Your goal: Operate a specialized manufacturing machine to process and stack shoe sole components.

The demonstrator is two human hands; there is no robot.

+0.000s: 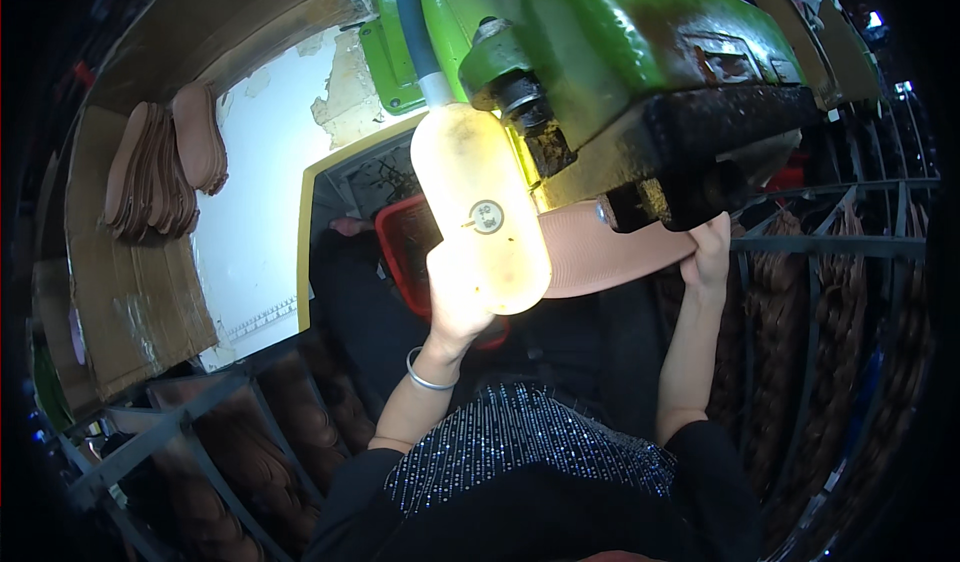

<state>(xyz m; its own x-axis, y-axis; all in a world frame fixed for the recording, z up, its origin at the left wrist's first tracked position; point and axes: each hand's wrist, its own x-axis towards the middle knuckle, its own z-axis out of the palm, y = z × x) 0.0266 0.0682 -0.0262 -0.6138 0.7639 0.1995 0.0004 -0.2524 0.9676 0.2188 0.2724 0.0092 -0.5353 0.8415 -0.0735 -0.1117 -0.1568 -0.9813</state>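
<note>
A long pinkish-tan shoe sole (pixel 612 258) with fine ridges along its surface lies under the working head of a green machine (pixel 610 37). My right hand (pixel 708 250) is closed on the sole's right end, thumb and fingers pinching its edge. At the other side, my left hand (pixel 455 302) is raised behind a glowing oval lamp (pixel 480 177). The lamp and its glare hide the left fingers and the sole's left end, so their contact cannot be made out. A silver bangle (pixel 430 384) circles my left wrist.
On the left, stacked soles (pixel 150 177) rest on cardboard beside a white tabletop (pixel 250 187) with a yellow edge. Below the machine sits a red bin (pixel 400 247). Metal racks (pixel 830 247) filled with soles stand on both sides of me.
</note>
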